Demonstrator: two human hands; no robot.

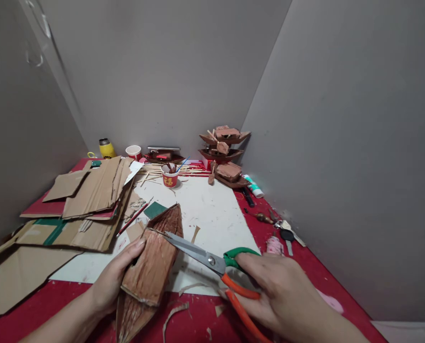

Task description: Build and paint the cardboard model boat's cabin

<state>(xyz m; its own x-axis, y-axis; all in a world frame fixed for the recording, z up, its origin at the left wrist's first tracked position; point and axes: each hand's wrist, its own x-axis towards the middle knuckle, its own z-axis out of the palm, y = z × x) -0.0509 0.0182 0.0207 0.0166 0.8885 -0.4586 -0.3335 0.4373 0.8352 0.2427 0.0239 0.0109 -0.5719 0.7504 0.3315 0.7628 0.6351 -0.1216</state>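
My left hand point(114, 271) is closed around the side of a brown model boat point(151, 271), made of painted cardboard with a curved cabin roof and pointed ends. The boat is tilted, one tip toward the back of the table. In my right hand point(273, 290) is a pair of scissors point(212, 261) with one green and one orange handle. Their blades look nearly closed, and the tips touch the far edge of the cabin roof. Whether any cardboard lies between the blades I cannot tell.
Cardboard sheets point(94, 190) are piled at the left. A red paper cup point(170, 179) holds brown paint, near thin wooden sticks point(194, 169). More brown boats point(230, 174) stand at the back right. Keys point(287, 234) and pink string point(275, 246) lie along the right side.
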